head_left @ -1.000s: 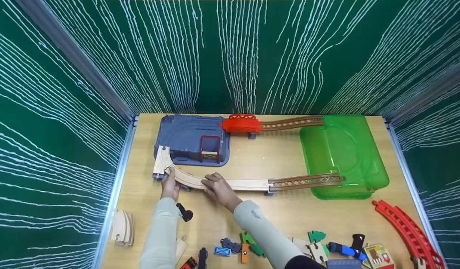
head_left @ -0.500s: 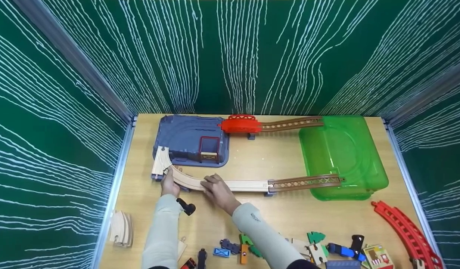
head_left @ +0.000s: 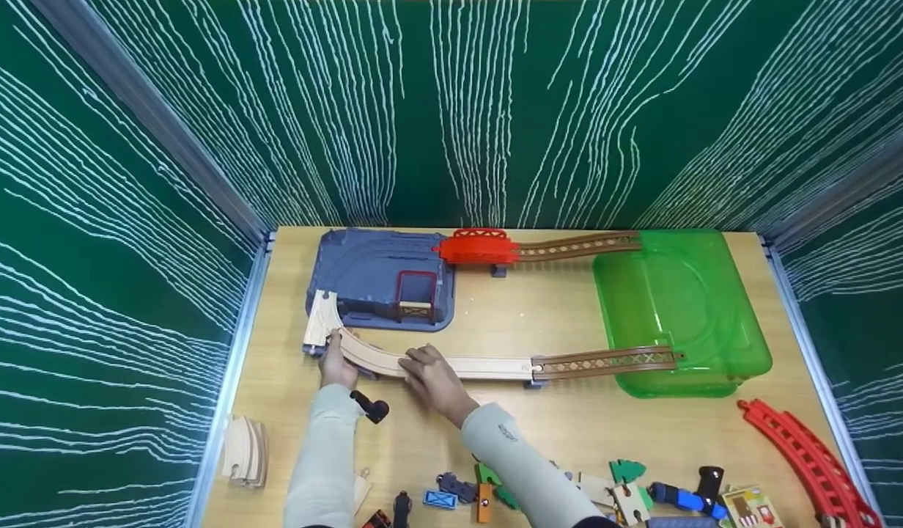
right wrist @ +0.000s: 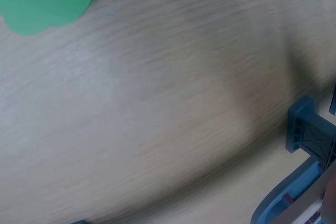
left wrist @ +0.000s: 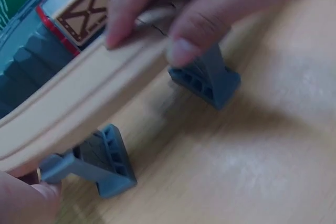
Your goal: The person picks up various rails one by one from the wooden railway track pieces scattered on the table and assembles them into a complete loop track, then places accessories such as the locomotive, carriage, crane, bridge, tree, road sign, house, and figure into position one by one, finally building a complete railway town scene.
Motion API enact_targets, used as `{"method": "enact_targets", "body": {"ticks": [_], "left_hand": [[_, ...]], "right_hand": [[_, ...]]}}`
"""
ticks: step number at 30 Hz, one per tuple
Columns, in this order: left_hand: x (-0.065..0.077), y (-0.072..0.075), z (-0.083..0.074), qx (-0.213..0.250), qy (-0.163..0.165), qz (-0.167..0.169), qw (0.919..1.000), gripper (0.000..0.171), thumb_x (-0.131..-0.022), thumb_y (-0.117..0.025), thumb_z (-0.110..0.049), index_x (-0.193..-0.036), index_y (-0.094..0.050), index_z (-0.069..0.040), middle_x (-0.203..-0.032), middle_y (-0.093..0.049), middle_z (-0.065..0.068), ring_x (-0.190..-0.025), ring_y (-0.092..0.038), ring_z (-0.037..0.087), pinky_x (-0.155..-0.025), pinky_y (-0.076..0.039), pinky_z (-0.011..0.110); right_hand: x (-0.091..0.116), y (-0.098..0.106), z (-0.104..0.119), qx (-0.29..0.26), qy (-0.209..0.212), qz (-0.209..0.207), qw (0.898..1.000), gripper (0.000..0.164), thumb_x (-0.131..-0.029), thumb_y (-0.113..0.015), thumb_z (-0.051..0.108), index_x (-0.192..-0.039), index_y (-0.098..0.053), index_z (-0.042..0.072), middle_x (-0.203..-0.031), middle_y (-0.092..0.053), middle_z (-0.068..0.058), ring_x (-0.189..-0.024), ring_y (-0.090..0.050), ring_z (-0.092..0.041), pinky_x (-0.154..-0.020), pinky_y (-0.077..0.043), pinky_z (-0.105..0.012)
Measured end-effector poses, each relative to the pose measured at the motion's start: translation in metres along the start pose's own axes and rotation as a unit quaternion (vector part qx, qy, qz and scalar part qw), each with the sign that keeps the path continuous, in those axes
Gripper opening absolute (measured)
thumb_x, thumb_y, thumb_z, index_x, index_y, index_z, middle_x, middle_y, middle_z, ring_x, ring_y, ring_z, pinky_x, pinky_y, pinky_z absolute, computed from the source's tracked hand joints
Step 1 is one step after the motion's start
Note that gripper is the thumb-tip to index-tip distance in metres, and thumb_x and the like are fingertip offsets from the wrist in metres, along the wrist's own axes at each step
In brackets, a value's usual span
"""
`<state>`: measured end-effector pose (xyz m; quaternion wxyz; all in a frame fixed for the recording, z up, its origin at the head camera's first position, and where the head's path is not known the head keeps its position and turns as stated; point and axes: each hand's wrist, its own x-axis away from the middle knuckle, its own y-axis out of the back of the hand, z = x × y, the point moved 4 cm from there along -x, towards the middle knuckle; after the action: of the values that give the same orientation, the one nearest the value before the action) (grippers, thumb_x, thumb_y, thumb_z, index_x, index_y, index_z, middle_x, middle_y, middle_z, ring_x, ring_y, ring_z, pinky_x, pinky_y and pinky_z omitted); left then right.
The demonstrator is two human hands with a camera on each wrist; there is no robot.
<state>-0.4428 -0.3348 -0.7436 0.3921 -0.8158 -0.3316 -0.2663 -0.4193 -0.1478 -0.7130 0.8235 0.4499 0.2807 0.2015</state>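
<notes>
A curved wooden track (head_left: 371,358) is raised on grey-blue supports (left wrist: 113,163) along the near side of the layout. My left hand (head_left: 338,367) holds it near its left end, by a wooden switch track (head_left: 322,320); in the left wrist view, its fingertip (left wrist: 50,192) is beneath the track, at a support. My right hand (head_left: 435,381) pinches the curve's right end; its thumb (left wrist: 184,51) and finger straddle the track near a seam. Rightward, a straight wooden track (head_left: 488,367) meets a brown ramp track (head_left: 605,361).
Behind the curve stands a grey rock-like base (head_left: 363,268); a red bridge (head_left: 479,248) adjoins it. A green translucent bin (head_left: 679,315) stands at right, red curved track (head_left: 803,447) before it. Stacked wooden curves (head_left: 245,451) lie left. Toy trains, trees and blocks lie in front.
Both hands keep their places on the curved track. The left forearm has shifted slightly right, and the whole head view has moved a little.
</notes>
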Motion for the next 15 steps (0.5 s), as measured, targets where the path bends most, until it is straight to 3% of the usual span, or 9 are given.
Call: {"method": "enact_targets", "body": {"ticks": [4,9,15], "left_hand": [[-0.008,0.002,0.0,0.009,0.002,-0.001,1.0,0.029,-0.091,-0.044,-0.019,-0.111,-0.052,0.001,-0.091,-0.064,0.012,-0.113,-0.044,0.028,-0.085,-0.042,0.03],[-0.016,0.001,0.003,0.008,-0.009,0.012,0.9999,0.039,-0.093,-0.04,-0.017,-0.124,-0.041,0.007,-0.099,-0.061,0.016,-0.119,-0.039,0.03,-0.096,-0.036,0.034],[-0.013,0.0,0.002,0.012,-0.023,0.008,0.9996,0.028,-0.093,-0.041,-0.013,-0.115,-0.048,0.003,-0.087,-0.064,0.012,-0.115,-0.043,0.03,-0.098,-0.033,0.035]], "right_hand": [[0.002,0.0,0.002,0.002,0.004,-0.015,1.0,0.03,-0.08,-0.064,0.016,-0.109,-0.062,0.009,-0.11,-0.059,-0.01,-0.102,-0.05,-0.023,-0.098,-0.032,-0.043],[0.002,0.001,0.001,0.001,0.0,-0.027,1.0,0.029,-0.078,-0.065,0.015,-0.106,-0.063,0.009,-0.108,-0.059,-0.008,-0.101,-0.05,-0.022,-0.098,-0.032,-0.043],[0.0,0.0,0.002,-0.002,-0.004,-0.013,1.0,0.027,-0.079,-0.064,0.014,-0.106,-0.063,0.009,-0.108,-0.059,-0.009,-0.101,-0.05,-0.022,-0.099,-0.032,-0.04]]}}
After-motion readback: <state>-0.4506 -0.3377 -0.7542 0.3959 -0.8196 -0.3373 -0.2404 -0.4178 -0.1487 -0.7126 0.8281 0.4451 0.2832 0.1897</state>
